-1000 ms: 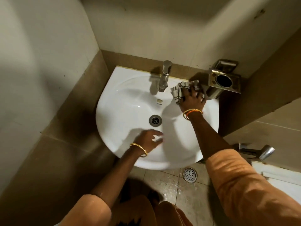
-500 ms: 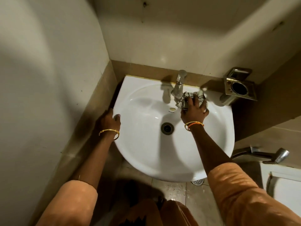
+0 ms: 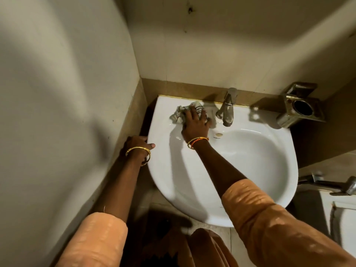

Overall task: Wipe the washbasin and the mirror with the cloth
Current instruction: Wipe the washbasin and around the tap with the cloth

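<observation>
A white washbasin (image 3: pixel 250 160) hangs in a corner under beige walls. My right hand (image 3: pixel 195 123) presses a white cloth with dark checks (image 3: pixel 180 112) flat onto the basin's back left ledge, left of the metal tap (image 3: pixel 227 108). My left hand (image 3: pixel 137 146) grips the basin's left rim, thumb on top and fingers under the edge by the wall. No mirror is in view.
A metal holder with a round hole (image 3: pixel 300 108) is fixed to the wall at the back right. A metal spray handle (image 3: pixel 335 185) and a white fixture (image 3: pixel 342 224) sit at the right edge. The side wall (image 3: pixel 67 112) stands close on the left.
My right hand has slid the cloth from the right of the tap, past it, to the back left ledge. My left hand left the bowl's front and now grips the left rim.
</observation>
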